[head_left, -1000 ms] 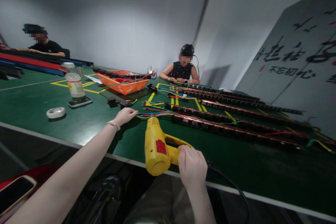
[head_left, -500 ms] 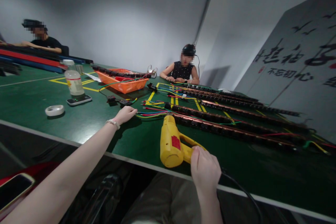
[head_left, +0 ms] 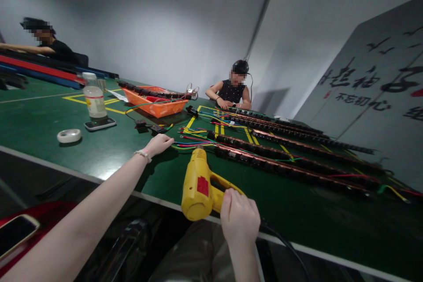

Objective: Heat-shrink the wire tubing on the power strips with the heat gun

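My right hand [head_left: 240, 216] is wrapped round the handle of a yellow heat gun [head_left: 197, 185] with a red label. Its nozzle points away from me, close to a bundle of coloured wires [head_left: 194, 144]. The wire ends are pinched in my left hand [head_left: 159, 144], just above the green table. From the bundle, a long black strip with copper bars [head_left: 264, 164] runs off to the right. A second such strip [head_left: 244, 143] lies behind it, with loose wires at its left end.
An orange basket [head_left: 158, 109] holds another strip. A bottle [head_left: 95, 99], a phone [head_left: 100, 124] and a white ring-shaped object [head_left: 69, 136] stand at left on the green table [head_left: 109, 154]. More strips lie at right. One person [head_left: 231, 90] sits across; another [head_left: 56, 46] is far left.
The heat gun has shifted left in my right hand, its nozzle moving along the wires away from the strip. My left hand keeps its hold on the wires.
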The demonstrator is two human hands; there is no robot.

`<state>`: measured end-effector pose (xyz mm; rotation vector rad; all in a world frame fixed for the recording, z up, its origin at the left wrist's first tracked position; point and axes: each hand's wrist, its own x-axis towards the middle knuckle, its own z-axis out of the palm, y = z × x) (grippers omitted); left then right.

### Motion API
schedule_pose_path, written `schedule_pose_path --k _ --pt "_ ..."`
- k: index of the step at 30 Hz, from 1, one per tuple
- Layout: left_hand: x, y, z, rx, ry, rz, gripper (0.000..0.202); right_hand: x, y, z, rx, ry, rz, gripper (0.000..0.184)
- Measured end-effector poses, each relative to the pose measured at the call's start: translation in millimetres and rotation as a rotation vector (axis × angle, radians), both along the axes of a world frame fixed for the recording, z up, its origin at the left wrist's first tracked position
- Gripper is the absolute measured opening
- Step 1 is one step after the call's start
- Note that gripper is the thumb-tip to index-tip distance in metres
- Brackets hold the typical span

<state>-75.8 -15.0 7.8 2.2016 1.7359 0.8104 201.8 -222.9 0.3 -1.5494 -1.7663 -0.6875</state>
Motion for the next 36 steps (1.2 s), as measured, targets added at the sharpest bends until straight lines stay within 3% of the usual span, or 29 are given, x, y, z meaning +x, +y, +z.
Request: schedule_pose_path --k 11,15,26,36 --pt "-3 5 -3.8 0.017 0.019 -0.02 0.052 -57 4 -2.0 -0.083 0.086 0.125 0.035" --pt "-4 7 -4.8 0.015 -0.02 -0.041 0.053 -66 3 -1.7 -0.08 0.093 0.143 0.034" --pt "-7 8 -7.2 0.031 -0.041 -0.076 0.054 -40 8 -8.0 -0.006 0.158 0.218 0.03" --pt "-3 2 -0.6 0.002 -0.037 -0.082 0.049 -22 3 0.0 -0.04 0.148 0.201 0.033"
